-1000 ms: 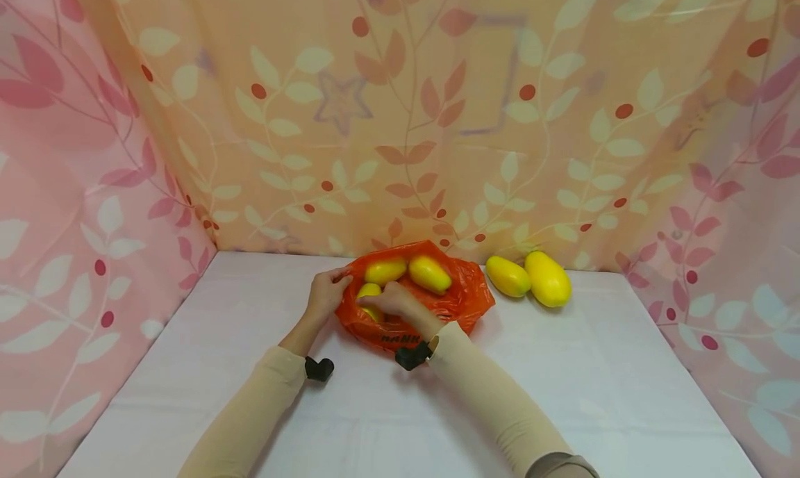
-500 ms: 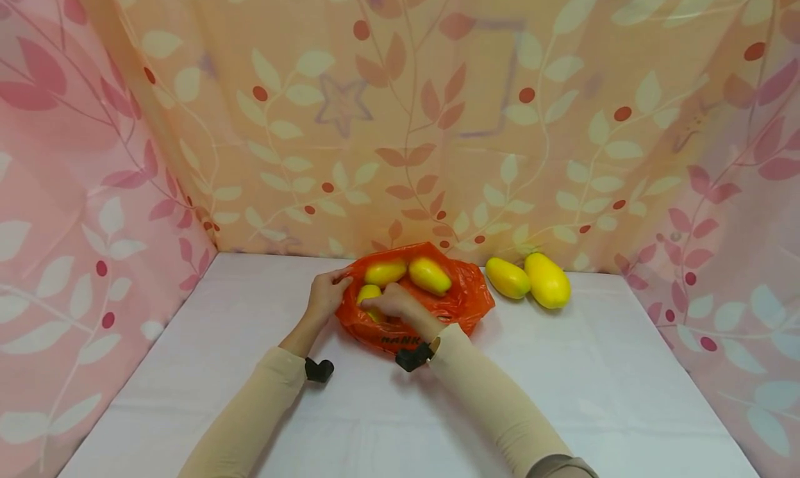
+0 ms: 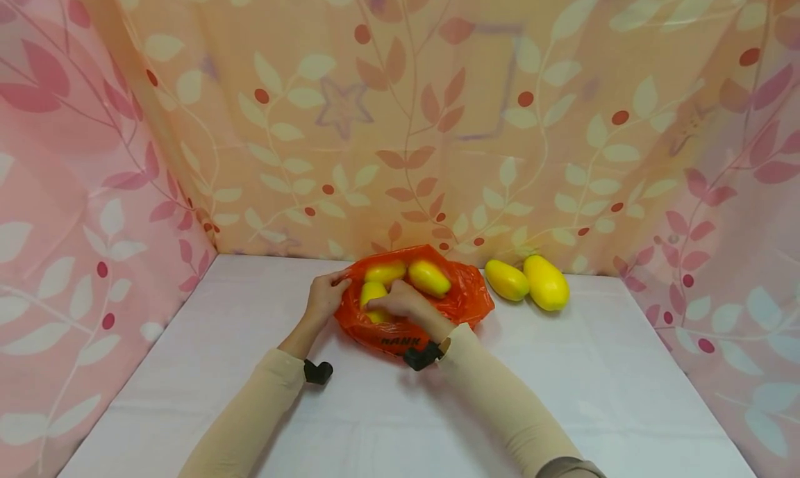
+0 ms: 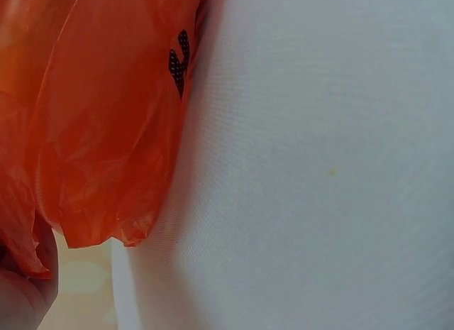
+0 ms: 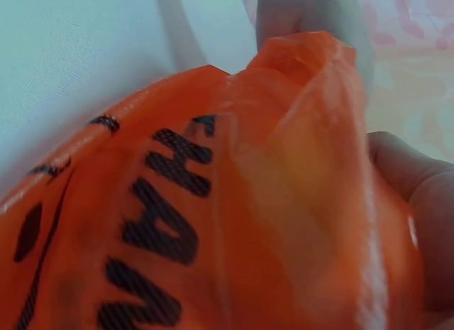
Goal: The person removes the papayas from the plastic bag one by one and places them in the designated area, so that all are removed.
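An orange-red plastic bag (image 3: pixel 470 301) with black lettering lies on the white table, its mouth facing up. My left hand (image 3: pixel 323 297) pinches the bag's left edge; in the left wrist view only part of that hand (image 4: pixel 25 291) shows beside the bag (image 4: pixel 106 145). Reaching into the mouth, my right hand (image 3: pixel 403 300) lies against the front yellow papaya (image 3: pixel 372 296), its thumb over the fruit. Its other fingers are hidden. Two more papayas, one at the back left (image 3: pixel 385 272) and one at the back right (image 3: pixel 428 278), rest inside the bag.
Right of the bag, a smaller papaya (image 3: pixel 507 280) touches a larger papaya (image 3: pixel 546 283) on the table (image 3: pixel 375 422). A leaf-patterned cloth (image 3: pixel 406 117) rises right behind the table's back edge, with pink cloth (image 3: pixel 75 221) along both sides.
My right hand has shifted slightly to the right, uncovering more of the front papaya. My left hand keeps its hold on the bag's edge. The view has tilted a little.
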Demonstrator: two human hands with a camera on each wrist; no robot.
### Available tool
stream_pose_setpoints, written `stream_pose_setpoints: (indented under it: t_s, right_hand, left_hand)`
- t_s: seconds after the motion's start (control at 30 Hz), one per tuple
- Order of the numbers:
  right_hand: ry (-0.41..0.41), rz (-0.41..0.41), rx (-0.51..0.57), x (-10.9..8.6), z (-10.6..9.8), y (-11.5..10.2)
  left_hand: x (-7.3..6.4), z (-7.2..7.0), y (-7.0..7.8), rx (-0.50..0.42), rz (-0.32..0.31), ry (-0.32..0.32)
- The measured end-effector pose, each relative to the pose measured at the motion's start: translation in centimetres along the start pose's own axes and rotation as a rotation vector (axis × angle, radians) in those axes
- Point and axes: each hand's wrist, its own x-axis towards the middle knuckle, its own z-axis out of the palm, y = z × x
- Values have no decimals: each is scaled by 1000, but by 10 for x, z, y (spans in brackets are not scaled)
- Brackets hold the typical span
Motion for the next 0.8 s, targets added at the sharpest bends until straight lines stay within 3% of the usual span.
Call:
stream_pose_setpoints:
  t_s: [0.8]
  right_hand:
    - [-9, -71, 23, -13, -26, 4]
  left_hand:
    - [-4, 0, -1, 4, 6, 26]
